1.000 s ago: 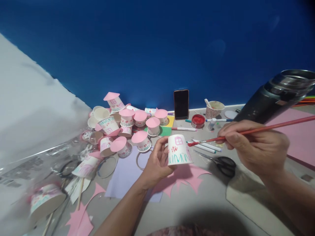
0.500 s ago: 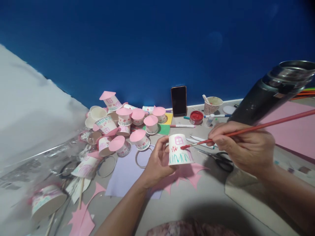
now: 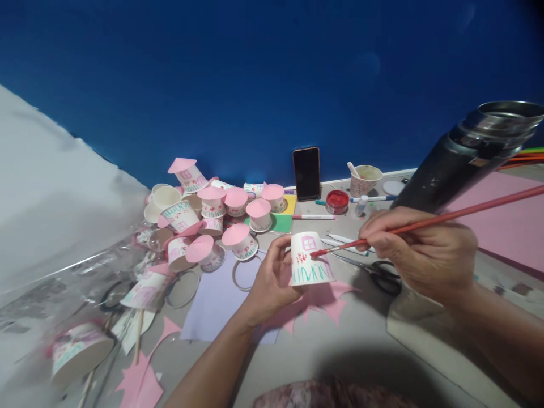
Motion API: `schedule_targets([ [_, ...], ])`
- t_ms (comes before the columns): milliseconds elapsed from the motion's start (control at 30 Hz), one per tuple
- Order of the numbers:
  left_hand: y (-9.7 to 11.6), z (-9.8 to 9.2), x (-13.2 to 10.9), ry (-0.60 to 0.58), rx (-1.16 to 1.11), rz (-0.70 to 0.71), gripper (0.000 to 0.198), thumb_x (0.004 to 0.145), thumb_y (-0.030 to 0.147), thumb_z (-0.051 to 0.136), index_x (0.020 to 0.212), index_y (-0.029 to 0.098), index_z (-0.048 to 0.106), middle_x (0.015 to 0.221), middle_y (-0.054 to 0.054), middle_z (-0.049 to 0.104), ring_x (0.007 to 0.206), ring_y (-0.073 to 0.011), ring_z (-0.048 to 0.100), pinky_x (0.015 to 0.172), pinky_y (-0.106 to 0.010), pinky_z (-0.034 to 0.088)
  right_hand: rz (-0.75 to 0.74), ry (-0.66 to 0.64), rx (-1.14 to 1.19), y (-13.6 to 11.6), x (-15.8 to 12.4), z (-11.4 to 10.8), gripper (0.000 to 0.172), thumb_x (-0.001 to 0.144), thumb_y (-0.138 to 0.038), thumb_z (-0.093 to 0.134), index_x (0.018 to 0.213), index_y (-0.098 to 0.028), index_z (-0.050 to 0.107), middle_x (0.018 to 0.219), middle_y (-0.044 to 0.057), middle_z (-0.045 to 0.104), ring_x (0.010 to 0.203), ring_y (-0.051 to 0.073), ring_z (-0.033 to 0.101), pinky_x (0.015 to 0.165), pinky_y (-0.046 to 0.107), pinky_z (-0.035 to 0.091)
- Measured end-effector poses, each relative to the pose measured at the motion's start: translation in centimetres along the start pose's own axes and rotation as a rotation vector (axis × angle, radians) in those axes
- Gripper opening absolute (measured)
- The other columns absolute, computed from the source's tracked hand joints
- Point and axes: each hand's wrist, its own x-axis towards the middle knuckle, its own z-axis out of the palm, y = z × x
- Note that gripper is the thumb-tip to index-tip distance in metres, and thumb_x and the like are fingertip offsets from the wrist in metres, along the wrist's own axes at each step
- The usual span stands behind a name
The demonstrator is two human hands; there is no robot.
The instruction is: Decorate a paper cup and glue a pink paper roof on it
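A white paper cup (image 3: 312, 266), upside down, is gripped by my left hand (image 3: 274, 277) from its left side. It bears a purple window, red dabs and green grass strokes. My right hand (image 3: 419, 252) pinches a paintbrush (image 3: 463, 214) with a red handle, whose red tip touches the cup beside the red dabs, below the window. Past the cup stands an open jar of red paint (image 3: 337, 202). Black-handled scissors (image 3: 385, 276) lie between the cup and my right wrist. Pink paper scraps (image 3: 327, 300) lie beneath the cup.
Several decorated cups with pink cone roofs (image 3: 238, 233) crowd the left. A phone (image 3: 306, 173) leans against the blue wall. A dark flask (image 3: 459, 156) stands at right, near a speckled cup (image 3: 365, 180). Markers (image 3: 314, 217), lilac paper (image 3: 212, 306) and a tape ring (image 3: 182, 289) lie about.
The brush tip stays at the same red dabs, with hardly any movement. The whole view has shifted slightly; both hands keep their hold.
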Motion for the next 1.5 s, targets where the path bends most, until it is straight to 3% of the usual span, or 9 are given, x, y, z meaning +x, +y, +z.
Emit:
schedule_targets([
  [133, -0.06, -0.01, -0.04, 0.006, 0.02, -0.012, 0.076, 0.07, 0.013, 0.085, 0.137, 0.028, 0.052, 0.141, -0.009, 0.058, 0.135, -0.0308, 0.056, 0.112, -0.043, 0.044, -0.011, -0.041, -0.012, -0.14, 0.17, -0.03, 0.013, 0.092, -0.021, 0.074, 0.08, -0.025, 0.075, 0.069, -0.002, 0.074, 0.057, 0.014, 0.069, 0.052, 0.024, 0.055],
  [333, -0.08, -0.02, -0.05, -0.006, -0.005, 0.015, 0.078, 0.07, 0.013, 0.086, 0.138, 0.028, 0.053, 0.141, -0.009, 0.06, 0.135, -0.0295, 0.057, 0.111, -0.04, 0.045, -0.009, 0.011, -0.041, -0.37, 0.49, -0.34, 0.013, 0.091, -0.018, 0.074, 0.081, -0.025, 0.074, 0.07, -0.002, 0.074, 0.057, 0.015, 0.068, 0.052, 0.026, 0.055],
  [500, 0.25, 0.02, 0.02, -0.014, -0.036, 0.001, 0.076, 0.07, 0.014, 0.086, 0.136, 0.028, 0.053, 0.136, -0.009, 0.063, 0.132, -0.0297, 0.059, 0.107, -0.04, 0.047, -0.006, -0.051, -0.008, -0.14, 0.54, -0.4, 0.013, 0.092, -0.019, 0.074, 0.081, -0.025, 0.075, 0.069, -0.002, 0.074, 0.055, 0.014, 0.067, 0.05, 0.024, 0.055],
  [733, 0.31, 0.17, -0.07, -0.009, -0.013, -0.019, 0.077, 0.07, 0.017, 0.088, 0.137, 0.027, 0.052, 0.139, -0.011, 0.062, 0.132, -0.032, 0.059, 0.107, -0.042, 0.048, 0.019, 0.061, -0.065, -0.31, 0.42, -0.49, 0.014, 0.093, -0.022, 0.075, 0.08, -0.028, 0.074, 0.071, 0.0, 0.075, 0.061, 0.018, 0.07, 0.057, 0.031, 0.059],
  [933, 0.25, 0.29, 0.02, -0.034, -0.025, 0.02, 0.073, 0.071, 0.016, 0.086, 0.135, 0.028, 0.053, 0.137, -0.009, 0.065, 0.131, -0.0297, 0.061, 0.107, -0.04, 0.048, -0.017, -0.041, -0.008, -0.43, 0.52, -0.34, 0.014, 0.093, -0.022, 0.073, 0.081, -0.026, 0.076, 0.067, -0.002, 0.074, 0.053, 0.015, 0.067, 0.047, 0.026, 0.054],
  [1133, 0.16, 0.11, 0.07, -0.02, -0.031, 0.014, 0.075, 0.069, 0.015, 0.087, 0.136, 0.027, 0.053, 0.137, -0.01, 0.065, 0.13, -0.03, 0.061, 0.105, -0.039, 0.048, -0.007, 0.034, -0.046, -0.24, 0.19, -0.65, 0.012, 0.092, -0.021, 0.075, 0.082, -0.029, 0.076, 0.071, -0.001, 0.075, 0.061, 0.018, 0.07, 0.054, 0.031, 0.058],
  [1500, -0.17, -0.03, -0.1, -0.01, -0.026, -0.021, 0.081, 0.065, 0.008, 0.085, 0.137, 0.027, 0.053, 0.138, -0.009, 0.063, 0.135, -0.0314, 0.057, 0.109, -0.042, 0.046, -0.011, -0.045, -0.036, -0.5, 0.32, -0.48, 0.012, 0.091, -0.021, 0.076, 0.081, -0.027, 0.077, 0.069, -0.002, 0.075, 0.056, 0.016, 0.069, 0.05, 0.026, 0.055],
])
